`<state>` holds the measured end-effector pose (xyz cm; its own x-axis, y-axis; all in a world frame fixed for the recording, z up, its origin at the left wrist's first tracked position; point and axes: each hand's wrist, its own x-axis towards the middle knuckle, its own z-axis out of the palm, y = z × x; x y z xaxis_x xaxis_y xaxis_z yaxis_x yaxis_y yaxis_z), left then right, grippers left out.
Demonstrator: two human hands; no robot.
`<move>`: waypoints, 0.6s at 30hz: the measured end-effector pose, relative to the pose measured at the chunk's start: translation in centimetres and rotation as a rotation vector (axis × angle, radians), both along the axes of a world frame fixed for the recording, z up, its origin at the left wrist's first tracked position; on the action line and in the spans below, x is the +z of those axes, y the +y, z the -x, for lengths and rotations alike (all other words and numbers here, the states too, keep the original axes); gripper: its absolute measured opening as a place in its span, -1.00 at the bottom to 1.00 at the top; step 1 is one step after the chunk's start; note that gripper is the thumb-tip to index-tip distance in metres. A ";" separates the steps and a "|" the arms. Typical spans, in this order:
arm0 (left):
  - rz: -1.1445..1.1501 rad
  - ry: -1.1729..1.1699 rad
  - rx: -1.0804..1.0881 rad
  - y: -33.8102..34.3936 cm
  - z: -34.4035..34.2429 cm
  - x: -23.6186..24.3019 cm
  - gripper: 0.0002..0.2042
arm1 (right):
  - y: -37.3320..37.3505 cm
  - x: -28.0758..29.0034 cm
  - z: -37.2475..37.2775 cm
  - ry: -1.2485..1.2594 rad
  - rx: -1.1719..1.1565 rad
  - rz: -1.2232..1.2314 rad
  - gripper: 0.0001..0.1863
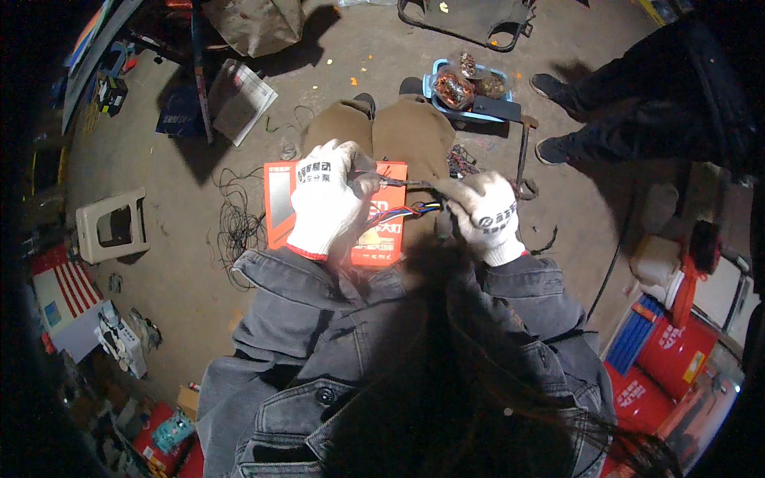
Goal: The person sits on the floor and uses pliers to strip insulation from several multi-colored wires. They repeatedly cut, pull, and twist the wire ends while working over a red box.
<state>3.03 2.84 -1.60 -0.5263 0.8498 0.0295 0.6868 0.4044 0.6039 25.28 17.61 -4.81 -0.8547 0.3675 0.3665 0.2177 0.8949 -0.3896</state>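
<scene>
My left hand and my right hand both wear white knit gloves with dark print. A dark wire runs between them, its ends pinched in closed fingers. Just below it, a bundle of coloured wires, with blue, red and yellow strands, reaches toward my right hand; where it ends is hidden. Under my hands a flat red and orange box with white print lies across my lap.
Tangled black wire lies on the floor to the left, near a beige plastic stool. Ahead, a blue crate holds bagged parts beside a hammer. Another person's legs stand at the right, above red drums.
</scene>
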 end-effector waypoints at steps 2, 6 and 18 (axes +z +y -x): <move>0.033 -0.110 -0.017 0.0 0.4 0.3 -0.79 | 0.2 1.0 -0.1 -0.030 -0.070 0.078 -0.65; -0.140 0.272 -0.231 -0.6 0.0 1.7 -0.82 | -1.4 3.6 0.0 0.072 -0.241 0.424 -0.70; -0.233 0.196 -0.012 -2.1 -3.9 3.7 -0.75 | -7.8 3.1 3.3 0.073 -0.059 0.299 -0.76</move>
<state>6.93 0.73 2.14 -0.4816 0.8143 0.3239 0.8031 0.2621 0.5351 21.95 9.80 -1.66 -0.8039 0.5168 0.2944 0.2276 0.7246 -0.6505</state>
